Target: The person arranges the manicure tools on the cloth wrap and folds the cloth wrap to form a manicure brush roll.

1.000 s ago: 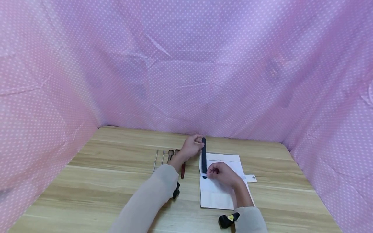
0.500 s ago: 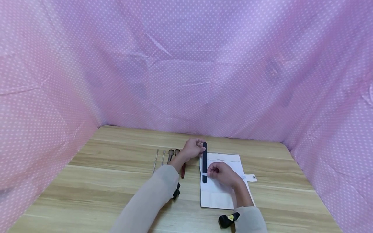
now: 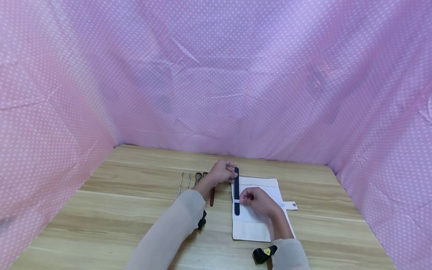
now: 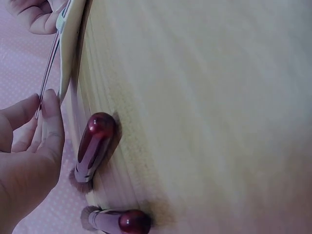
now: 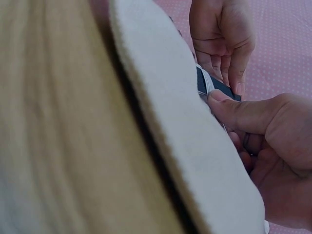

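Note:
My left hand point(image 3: 222, 172) pinches the far end of a dark, flat, round-ended nail file point(image 3: 237, 189) between thumb and fingers. The file lies along the left side of a white cloth roll-up case point(image 3: 251, 231), passing under a white elastic band point(image 3: 236, 201), with its near end sticking out below. Beside it, my right hand point(image 3: 259, 201) pinches that elastic, thumb on the band in the right wrist view. Seen edge-on in the left wrist view, the nail file point(image 4: 48, 73) is thin, held at its tip by my left hand point(image 4: 34, 141).
Left of the case lie two red-handled brushes point(image 4: 95, 146), partly behind my left arm in the head view. Further left are thin metal tools point(image 3: 180, 183). A snap strap point(image 3: 291, 206) sticks out from the case's right side. Pink dotted cloth point(image 3: 216, 93) surrounds the wooden table point(image 3: 111, 210).
The nail file has slid toward me through the elastic band, so more of its near end shows below. My left hand has come down with it; my right hand has stayed put.

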